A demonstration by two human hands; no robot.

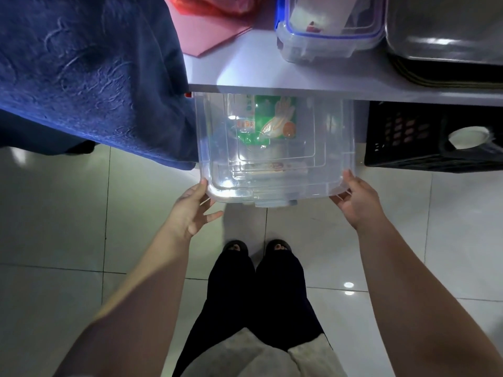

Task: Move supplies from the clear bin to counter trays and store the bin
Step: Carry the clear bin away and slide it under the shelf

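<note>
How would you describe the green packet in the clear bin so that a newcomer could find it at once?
Under the white counter, between the blue cloth and the black crate, a clear bin sticks out. Inside lies a green packet picturing a glove, the only green thing there.

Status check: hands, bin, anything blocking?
Left hand open on near left corner of clear bin, right hand at near right corner. Bin lidded, partly under counter, glove packet inside. Flanked closely: blue cloth left, black crate right.
</note>
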